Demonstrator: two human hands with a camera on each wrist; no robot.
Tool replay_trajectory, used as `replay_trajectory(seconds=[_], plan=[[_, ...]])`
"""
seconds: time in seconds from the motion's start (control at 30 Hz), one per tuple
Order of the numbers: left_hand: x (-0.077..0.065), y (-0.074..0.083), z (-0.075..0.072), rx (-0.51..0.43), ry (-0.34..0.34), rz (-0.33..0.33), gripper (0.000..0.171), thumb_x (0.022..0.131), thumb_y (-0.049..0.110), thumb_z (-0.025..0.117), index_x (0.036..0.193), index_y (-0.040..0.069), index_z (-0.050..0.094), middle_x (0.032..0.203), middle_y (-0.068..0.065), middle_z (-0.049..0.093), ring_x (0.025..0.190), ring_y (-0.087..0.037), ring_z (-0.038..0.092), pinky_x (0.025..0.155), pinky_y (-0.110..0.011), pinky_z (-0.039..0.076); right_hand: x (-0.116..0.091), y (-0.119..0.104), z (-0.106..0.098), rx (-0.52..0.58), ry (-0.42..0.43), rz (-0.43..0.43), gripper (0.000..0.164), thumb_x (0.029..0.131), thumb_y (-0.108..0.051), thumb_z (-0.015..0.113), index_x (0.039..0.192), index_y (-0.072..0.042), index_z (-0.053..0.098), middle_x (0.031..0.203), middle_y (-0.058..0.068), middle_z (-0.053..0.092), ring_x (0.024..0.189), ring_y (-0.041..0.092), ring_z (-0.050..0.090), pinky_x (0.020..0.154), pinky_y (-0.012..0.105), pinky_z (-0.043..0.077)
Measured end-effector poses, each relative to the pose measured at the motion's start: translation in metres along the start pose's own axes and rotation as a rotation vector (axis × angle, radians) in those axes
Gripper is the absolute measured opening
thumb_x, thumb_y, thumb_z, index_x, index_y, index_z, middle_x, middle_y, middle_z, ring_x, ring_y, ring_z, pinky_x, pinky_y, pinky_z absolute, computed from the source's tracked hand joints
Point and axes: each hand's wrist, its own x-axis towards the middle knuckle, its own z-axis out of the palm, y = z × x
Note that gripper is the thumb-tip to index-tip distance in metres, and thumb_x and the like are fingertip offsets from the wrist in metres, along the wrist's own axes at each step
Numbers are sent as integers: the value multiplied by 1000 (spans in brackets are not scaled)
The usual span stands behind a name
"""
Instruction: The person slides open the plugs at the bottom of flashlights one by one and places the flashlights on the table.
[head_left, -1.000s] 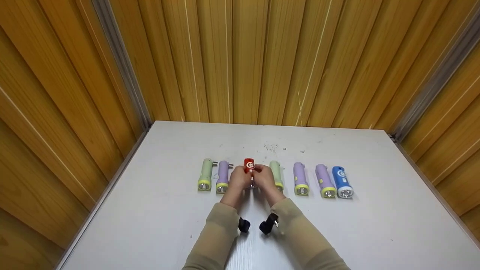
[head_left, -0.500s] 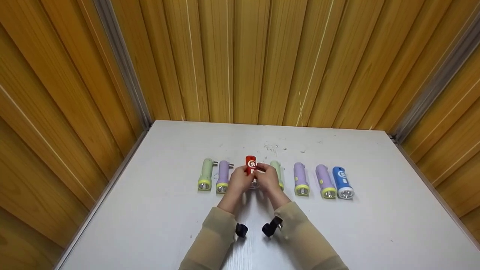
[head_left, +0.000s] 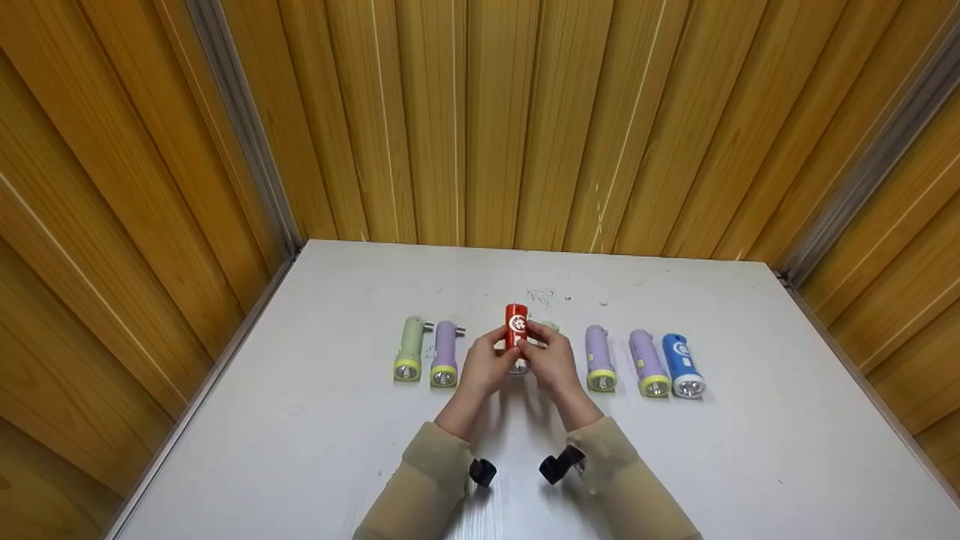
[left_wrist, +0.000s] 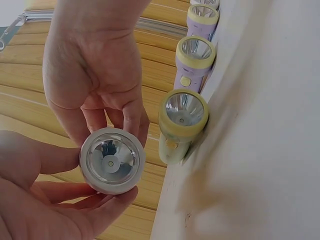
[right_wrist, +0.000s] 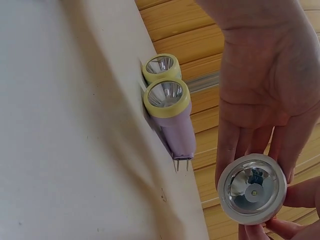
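In the head view both hands hold a red flashlight [head_left: 517, 315] with a white emblem, its lens end toward the person. My left hand [head_left: 486, 365] grips it from the left and my right hand [head_left: 553, 360] from the right, thumbs on top near the middle. The left wrist view shows its round silver-rimmed lens [left_wrist: 111, 162] face on, fingers of both hands around the body. The same lens [right_wrist: 252, 190] appears low in the right wrist view. It is held above the white table [head_left: 330, 450]. A pale green flashlight [head_left: 551, 326] is mostly hidden behind my right hand.
Left of the hands lie a green flashlight [head_left: 411, 349] and a purple one [head_left: 445, 354], both with metal prongs out. To the right are two purple flashlights [head_left: 598, 349] [head_left: 646, 356] and a blue one [head_left: 681, 360]. Wood-look panels [head_left: 495, 127] stand behind the table.
Both hands have raised the red flashlight and carried it slightly to the right. My right hand now covers more of the green flashlight behind it. The other flashlights stay put.
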Motion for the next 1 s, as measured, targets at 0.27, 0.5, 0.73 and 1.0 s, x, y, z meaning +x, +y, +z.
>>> replay_trajectory(seconds=[0.27, 0.5, 0.73, 1.0], plan=[[-8, 0, 7, -27, -14, 13, 49, 95, 0, 66, 141, -11, 54, 142, -28, 60, 109, -39, 73, 85, -36, 63, -9, 5, -9, -22, 15, -31, 48, 95, -1, 65, 142, 7, 55, 137, 30, 62, 119, 40, 68, 86, 26, 61], [-13, 1, 12, -38, -23, 36, 50, 95, 0, 67, 142, -11, 53, 142, -28, 60, 110, -40, 72, 86, -37, 63, -14, 10, -19, -17, 16, -63, 51, 95, -5, 67, 143, 7, 54, 136, 31, 62, 118, 41, 68, 83, 24, 60], [-17, 3, 17, -43, -44, 17, 51, 96, 0, 67, 143, -9, 53, 146, -25, 58, 113, -38, 71, 86, -35, 63, -20, 12, -26, 35, 0, -72, 54, 96, -4, 67, 146, 6, 51, 136, 32, 61, 115, 36, 69, 85, 23, 61], [-22, 6, 23, -21, -50, 27, 50, 96, -1, 66, 143, -9, 53, 144, -27, 59, 110, -33, 72, 82, -30, 63, -27, 15, -34, 42, -9, -75, 57, 97, -5, 67, 149, 6, 46, 138, 33, 60, 120, 41, 67, 83, 21, 61]])
